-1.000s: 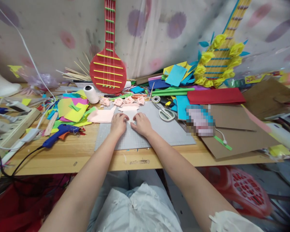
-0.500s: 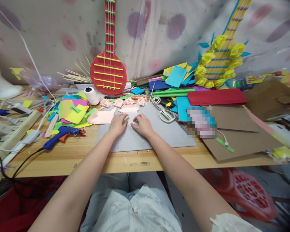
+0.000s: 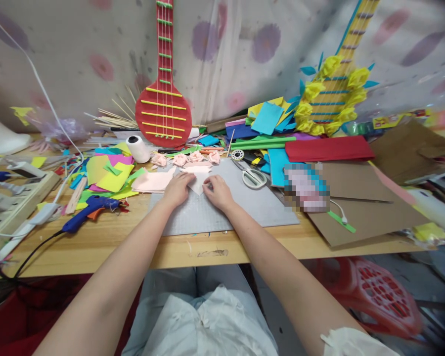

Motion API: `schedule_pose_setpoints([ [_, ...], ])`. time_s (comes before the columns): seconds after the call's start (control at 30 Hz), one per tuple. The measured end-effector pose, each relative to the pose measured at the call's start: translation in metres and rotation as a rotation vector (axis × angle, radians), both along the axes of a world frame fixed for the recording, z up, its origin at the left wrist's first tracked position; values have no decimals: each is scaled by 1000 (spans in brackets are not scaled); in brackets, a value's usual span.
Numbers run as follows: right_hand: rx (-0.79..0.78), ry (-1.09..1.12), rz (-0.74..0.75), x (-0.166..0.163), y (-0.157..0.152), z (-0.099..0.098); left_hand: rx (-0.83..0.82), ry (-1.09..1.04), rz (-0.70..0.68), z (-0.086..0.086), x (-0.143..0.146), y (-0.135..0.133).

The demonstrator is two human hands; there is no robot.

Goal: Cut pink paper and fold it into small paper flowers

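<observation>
Between my hands is a small pale pink piece of paper (image 3: 199, 185), one corner pointing toward me, over the grey cutting mat (image 3: 244, 212). My left hand (image 3: 178, 190) has its curled fingers on the paper's left edge. At the right edge, the thumb and bent fingers of my right hand (image 3: 219, 192) pinch the same paper. A stack of pale pink paper (image 3: 152, 181) lies just left of my left hand. Several pink paper flowers (image 3: 196, 156) sit in a row behind my hands, with pink strips in front of them.
Scissors (image 3: 254, 178) lie right of my right hand. A blue glue gun (image 3: 92, 210) rests at left near coloured paper scraps (image 3: 114, 173). White thread (image 3: 137, 149), a red paper lute (image 3: 163, 116) and a yellow one (image 3: 332, 94) stand behind. Brown cardboard (image 3: 371, 222) is at right.
The paper between my hands has turned, so a corner now points toward me. Both hands have stayed almost in place; the whole view has shifted slightly.
</observation>
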State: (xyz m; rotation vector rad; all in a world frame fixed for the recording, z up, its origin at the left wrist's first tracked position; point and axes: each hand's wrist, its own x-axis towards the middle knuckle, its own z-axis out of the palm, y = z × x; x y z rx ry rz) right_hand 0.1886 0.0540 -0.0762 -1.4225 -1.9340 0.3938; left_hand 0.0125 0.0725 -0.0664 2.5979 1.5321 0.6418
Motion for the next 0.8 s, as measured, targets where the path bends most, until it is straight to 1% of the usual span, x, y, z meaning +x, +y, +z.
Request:
schedule_pose_setpoints([
  [0.07, -11, 128, -68, 3, 4, -1, -25, 11, -13, -1, -3, 1],
  [0.17, -41, 300, -189, 8, 10, -2, -48, 23, 33, 1, -4, 1],
  [0.23, -67, 384, -243, 11, 12, -2, -40, 31, 71, 3, -3, -1],
  [0.33, -101, 456, -249, 14, 14, -3, -3, 49, 107, 7, 1, -10],
  [0.43, -105, 482, -235, 14, 14, -4, 28, 113, 133, 13, 5, -23],
  [0.5, -104, 484, -235, 14, 14, -4, 8, 152, 157, 20, 4, -27],
  [0.53, -106, 483, -237, 14, 14, -4, -29, 155, 166, 25, 3, -26],
  [0.6, -116, 474, -245, 14, 14, -3, -167, 134, 180, 36, -1, -19],
  [0.67, -126, 469, -255, 14, 14, -2, -259, 126, 133, 45, -6, -6],
  [0.7, -128, 471, -258, 14, 14, -1, -277, 136, 106, 49, -7, 1],
  [0.8, -125, 486, -267, 15, 13, -1, -215, 159, -1, 51, -2, 17],
])
